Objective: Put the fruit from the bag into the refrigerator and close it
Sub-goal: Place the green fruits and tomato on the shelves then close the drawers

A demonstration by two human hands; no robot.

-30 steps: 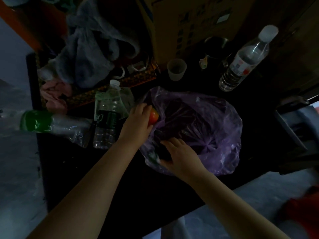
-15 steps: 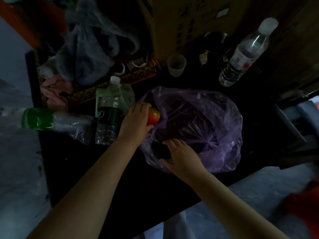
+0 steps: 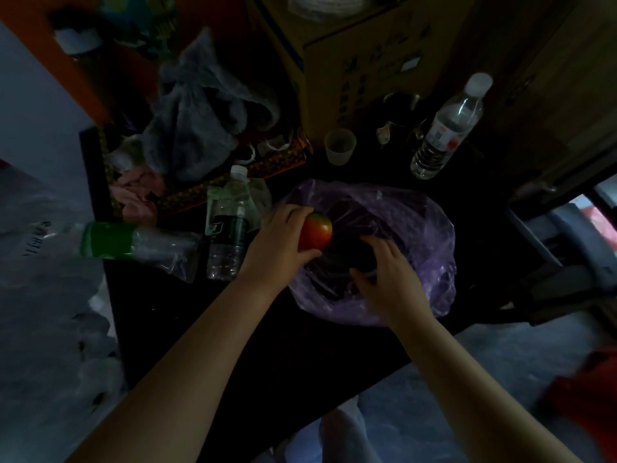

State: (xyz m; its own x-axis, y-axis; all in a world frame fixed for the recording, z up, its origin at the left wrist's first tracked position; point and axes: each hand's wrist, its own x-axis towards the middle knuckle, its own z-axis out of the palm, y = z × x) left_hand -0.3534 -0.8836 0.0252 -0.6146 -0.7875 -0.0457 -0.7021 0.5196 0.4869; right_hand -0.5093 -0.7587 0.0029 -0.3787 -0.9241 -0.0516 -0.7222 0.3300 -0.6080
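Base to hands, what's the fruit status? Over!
Left hand grips red fruit at rim of purple bag. Right hand inside bag, grip unclear. Water bottle beside left hand.

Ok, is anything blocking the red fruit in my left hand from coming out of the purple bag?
Nothing visible does. The left hand grips the round red and green fruit at the open mouth of the purple plastic bag, no film over it. The right hand reaches into the bag beside it, apart from the fruit.
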